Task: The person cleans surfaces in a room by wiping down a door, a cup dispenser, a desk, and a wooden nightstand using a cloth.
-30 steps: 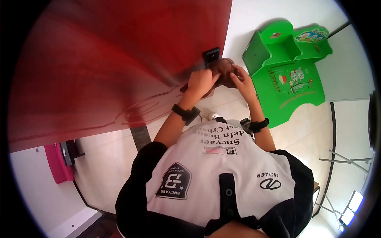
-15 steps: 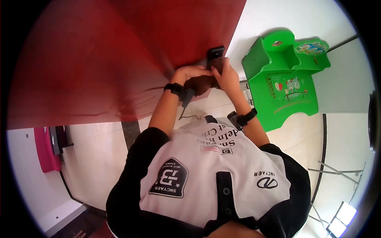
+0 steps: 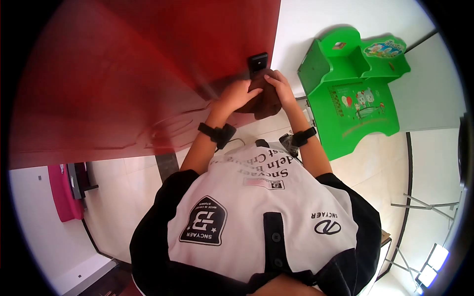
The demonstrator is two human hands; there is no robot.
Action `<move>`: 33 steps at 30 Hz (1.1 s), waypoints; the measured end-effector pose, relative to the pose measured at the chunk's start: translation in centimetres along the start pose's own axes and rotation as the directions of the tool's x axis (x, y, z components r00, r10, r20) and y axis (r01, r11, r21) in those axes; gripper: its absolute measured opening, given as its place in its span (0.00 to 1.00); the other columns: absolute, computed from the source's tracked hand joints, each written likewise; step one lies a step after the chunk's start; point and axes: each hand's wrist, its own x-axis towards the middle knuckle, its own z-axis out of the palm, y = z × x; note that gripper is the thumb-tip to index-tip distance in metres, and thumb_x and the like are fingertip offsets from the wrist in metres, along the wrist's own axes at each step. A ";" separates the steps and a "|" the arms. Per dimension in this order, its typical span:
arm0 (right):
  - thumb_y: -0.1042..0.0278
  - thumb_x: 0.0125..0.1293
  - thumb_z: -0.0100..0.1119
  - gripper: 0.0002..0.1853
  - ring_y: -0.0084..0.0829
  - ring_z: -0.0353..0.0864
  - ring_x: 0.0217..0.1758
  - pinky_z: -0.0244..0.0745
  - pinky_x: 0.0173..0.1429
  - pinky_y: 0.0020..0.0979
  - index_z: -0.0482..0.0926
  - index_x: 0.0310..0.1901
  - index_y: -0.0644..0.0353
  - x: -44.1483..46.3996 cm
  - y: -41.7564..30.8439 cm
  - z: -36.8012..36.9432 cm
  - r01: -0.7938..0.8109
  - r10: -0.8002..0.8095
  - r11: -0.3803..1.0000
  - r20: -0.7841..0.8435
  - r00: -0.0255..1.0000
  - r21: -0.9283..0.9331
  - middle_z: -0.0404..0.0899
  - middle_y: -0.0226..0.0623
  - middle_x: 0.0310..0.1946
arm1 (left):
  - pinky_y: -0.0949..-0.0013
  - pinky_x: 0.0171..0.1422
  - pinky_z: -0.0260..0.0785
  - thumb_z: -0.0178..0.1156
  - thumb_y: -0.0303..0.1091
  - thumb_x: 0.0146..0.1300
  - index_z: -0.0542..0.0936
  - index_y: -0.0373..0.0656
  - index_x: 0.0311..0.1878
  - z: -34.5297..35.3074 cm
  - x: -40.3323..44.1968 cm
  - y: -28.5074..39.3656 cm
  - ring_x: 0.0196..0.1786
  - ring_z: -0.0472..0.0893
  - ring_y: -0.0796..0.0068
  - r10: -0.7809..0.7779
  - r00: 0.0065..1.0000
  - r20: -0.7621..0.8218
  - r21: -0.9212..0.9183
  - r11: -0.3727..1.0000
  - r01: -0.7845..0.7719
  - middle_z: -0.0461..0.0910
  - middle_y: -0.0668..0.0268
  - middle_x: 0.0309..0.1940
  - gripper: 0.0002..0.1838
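A brown cloth (image 3: pixel 266 101) is bunched between my two hands at the edge of a red door (image 3: pixel 148 74). My left hand (image 3: pixel 237 94) holds the cloth from the left, its thumb lying over the folds. On the right side, my right hand (image 3: pixel 280 88) grips the upper part of the cloth with its fingers bent. Just above the cloth, a black door lock (image 3: pixel 257 63) is fixed on the door's edge; its lower part is hidden by the cloth. Both wrists wear black straps with small devices.
To the right stands a green children's desk (image 3: pixel 360 111) with shelves and cartoon prints. A pink object (image 3: pixel 64 192) is at the far left beyond the door. Thin metal legs (image 3: pixel 424 207) and a bright light (image 3: pixel 433 264) are at the right.
My hands have shifted on the cloth, and it now hangs below the lock in a different bunch. The view has moved slightly, with door and desk changing position in it.
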 end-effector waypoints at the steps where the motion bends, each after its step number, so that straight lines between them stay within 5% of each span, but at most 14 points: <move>1: 0.67 0.65 0.58 0.08 0.24 0.73 0.41 0.69 0.47 0.27 0.73 0.40 0.61 -0.4 -0.5 -0.1 -0.080 0.078 0.993 0.035 0.996 0.081 0.75 0.30 0.36 | 0.58 0.41 0.72 0.58 0.50 0.62 0.77 0.35 0.43 -0.1 -1.1 1.3 0.38 0.80 0.48 -0.039 0.993 -0.107 0.122 0.991 0.052 0.80 0.45 0.32 0.23; 3: 0.67 0.65 0.57 0.09 0.24 0.74 0.45 0.69 0.50 0.27 0.74 0.44 0.61 -0.5 -0.4 -0.7 -0.158 0.148 0.975 0.077 0.986 0.158 0.76 0.31 0.40 | 0.55 0.39 0.72 0.61 0.50 0.60 0.75 0.35 0.38 1.0 -1.7 1.6 0.37 0.80 0.49 0.002 0.983 -0.184 0.214 0.976 0.038 0.79 0.48 0.29 0.22; 5: 0.63 0.67 0.56 0.20 0.26 0.73 0.54 0.67 0.59 0.28 0.71 0.57 0.63 -0.5 1.3 -2.2 -0.250 0.181 0.940 0.280 0.943 0.232 0.75 0.34 0.51 | 0.55 0.34 0.71 0.64 0.47 0.57 0.74 0.37 0.38 2.2 -2.1 1.0 0.31 0.80 0.51 0.236 0.883 -0.406 0.306 0.945 -0.112 0.79 0.53 0.28 0.21; 9: 0.59 0.68 0.55 0.29 0.28 0.69 0.62 0.63 0.66 0.29 0.62 0.67 0.64 -2.1 3.3 -3.5 -0.441 0.364 0.889 0.395 0.844 0.123 0.71 0.36 0.59 | 0.57 0.34 0.70 0.67 0.44 0.53 0.73 0.38 0.42 2.5 -3.1 1.1 0.31 0.78 0.55 0.428 0.769 -0.476 0.472 0.861 -0.187 0.77 0.56 0.28 0.22; 13: 0.57 0.69 0.55 0.29 0.27 0.70 0.61 0.64 0.65 0.29 0.63 0.67 0.63 -2.2 3.4 -3.3 -0.454 0.416 0.891 0.375 0.829 0.013 0.72 0.36 0.59 | 0.54 0.36 0.71 0.65 0.47 0.56 0.73 0.39 0.46 2.7 -2.9 1.0 0.34 0.79 0.54 0.369 0.787 -0.495 0.460 0.879 -0.123 0.78 0.53 0.30 0.23; 15: 0.58 0.69 0.54 0.27 0.26 0.71 0.59 0.65 0.64 0.28 0.64 0.66 0.63 -1.9 3.4 -3.2 -0.365 0.348 0.931 0.348 0.871 -0.017 0.73 0.35 0.57 | 0.55 0.39 0.71 0.64 0.48 0.57 0.76 0.38 0.47 2.0 -1.7 1.3 0.34 0.79 0.53 0.003 0.972 -0.236 0.344 0.936 0.081 0.78 0.51 0.28 0.24; 19: 0.57 0.70 0.54 0.25 0.26 0.73 0.56 0.66 0.62 0.26 0.69 0.62 0.65 -2.6 3.0 -2.6 -0.253 0.297 0.944 0.212 0.931 -0.211 0.76 0.35 0.54 | 0.58 0.43 0.72 0.62 0.49 0.59 0.79 0.35 0.45 -0.2 -0.2 0.0 0.36 0.81 0.54 0.045 0.995 -0.091 0.197 0.980 -0.027 0.80 0.47 0.29 0.23; 20: 0.57 0.70 0.54 0.25 0.26 0.73 0.56 0.66 0.62 0.26 0.69 0.62 0.65 -2.5 3.4 -2.7 -0.255 0.299 0.943 0.212 0.930 -0.214 0.76 0.35 0.54 | 0.60 0.43 0.72 0.62 0.49 0.60 0.79 0.33 0.43 -0.2 0.5 -0.9 0.36 0.81 0.54 0.061 0.998 -0.001 -0.024 0.998 -0.061 0.80 0.46 0.31 0.24; 21: 0.57 0.68 0.55 0.23 0.28 0.75 0.54 0.68 0.59 0.27 0.71 0.58 0.65 -2.3 3.7 -2.8 -0.117 0.175 0.958 0.209 0.962 -0.263 0.78 0.38 0.51 | 0.61 0.44 0.72 0.62 0.49 0.60 0.79 0.31 0.42 -0.4 0.7 -1.1 0.37 0.81 0.55 0.097 0.992 0.082 -0.246 0.966 -0.074 0.80 0.44 0.32 0.25; 23: 0.56 0.67 0.57 0.22 0.31 0.77 0.52 0.69 0.57 0.28 0.74 0.54 0.65 -2.1 4.0 -3.1 0.027 0.045 0.949 0.219 0.975 -0.314 0.79 0.41 0.49 | 0.65 0.48 0.71 0.61 0.50 0.62 0.78 0.31 0.46 -1.0 1.0 -1.4 0.42 0.81 0.63 0.008 0.976 0.216 -0.239 0.970 0.045 0.82 0.48 0.39 0.27; 25: 0.57 0.63 0.62 0.20 0.40 0.79 0.45 0.72 0.51 0.31 0.75 0.48 0.65 -2.8 2.0 -2.5 0.026 -0.025 0.761 0.011 1.000 -0.648 0.79 0.46 0.45 | 0.67 0.54 0.69 0.61 0.53 0.62 0.75 0.36 0.56 -0.3 2.0 -3.5 0.51 0.79 0.65 0.026 0.930 0.367 -0.484 0.859 0.167 0.80 0.55 0.49 0.30; 29: 0.62 0.58 0.66 0.18 0.47 0.77 0.41 0.74 0.47 0.35 0.75 0.44 0.63 -4.8 -2.4 0.2 0.095 -0.170 0.767 -0.059 0.984 -0.635 0.79 0.48 0.42 | 0.69 0.57 0.67 0.61 0.54 0.62 0.72 0.38 0.60 -1.0 1.3 -3.5 0.54 0.77 0.70 -0.107 0.877 0.469 -0.563 0.728 0.391 0.77 0.59 0.53 0.32; 31: 0.66 0.56 0.68 0.16 0.46 0.77 0.42 0.74 0.48 0.37 0.76 0.43 0.63 -5.1 -2.6 0.9 0.354 -0.483 0.642 -0.001 0.875 -0.680 0.79 0.45 0.40 | 0.71 0.58 0.67 0.65 0.50 0.59 0.71 0.39 0.61 -0.9 0.5 -3.5 0.55 0.76 0.72 -0.169 0.838 0.518 -0.722 0.439 0.535 0.77 0.62 0.54 0.33; 33: 0.70 0.53 0.67 0.16 0.45 0.76 0.46 0.73 0.51 0.38 0.77 0.44 0.62 -5.2 -3.0 1.6 0.426 -0.540 0.601 0.049 0.840 -0.676 0.77 0.45 0.42 | 0.71 0.57 0.67 0.65 0.48 0.58 0.72 0.40 0.60 -1.2 -0.7 -2.6 0.54 0.76 0.72 -0.224 0.842 0.491 -0.746 0.390 0.539 0.78 0.63 0.53 0.31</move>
